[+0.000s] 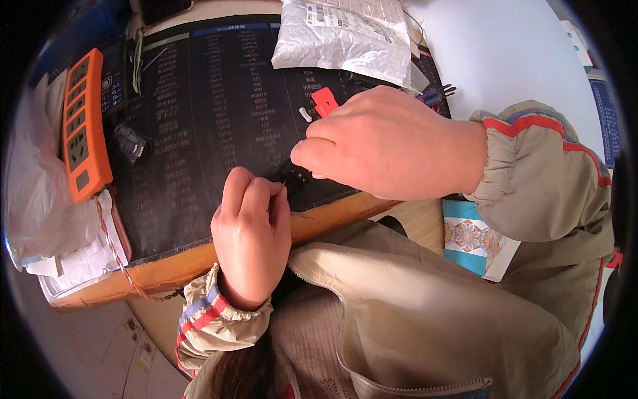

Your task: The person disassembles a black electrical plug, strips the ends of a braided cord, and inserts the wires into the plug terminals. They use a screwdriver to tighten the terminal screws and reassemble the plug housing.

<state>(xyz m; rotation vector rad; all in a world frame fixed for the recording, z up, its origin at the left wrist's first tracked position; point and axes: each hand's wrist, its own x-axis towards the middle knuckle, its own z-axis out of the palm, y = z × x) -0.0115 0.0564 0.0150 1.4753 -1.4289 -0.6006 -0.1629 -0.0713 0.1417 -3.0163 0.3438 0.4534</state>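
View from above of a desk (199, 263) with a rounded wooden edge, covered by a black mat (219, 106) printed with columns of pale text. At far left lies crumpled clear plastic (40, 199) over some white papers (86, 259), with a twisted reddish cord (116, 256) trailing across them to the desk's edge. Just right of the plastic, an orange power strip (84, 126) lies lengthwise on the mat, and a small dark grey plug-like part (131, 143) rests near it.

Left hand (251, 229): curled into a loose fist at the desk's near edge, thumb and forefinger pinched narrowly together at the left side of a small black component (297, 175) (its exact form is too small to tell). Right hand (379, 143): knuckles up, fingers bent down onto the same component from the right, fingertips closed on it. The component thus lies between the two hands, on or just above the mat, near the desk's front edge.

Just beyond the right hand's knuckles a small red plastic piece (325, 102) shows, with a tiny white part (305, 114) beside it. Farther back, a white padded mailing bag (345, 36) rests on the mat's far end. At right, below the sleeve, a turquoise patterned card (468, 239) is visible.
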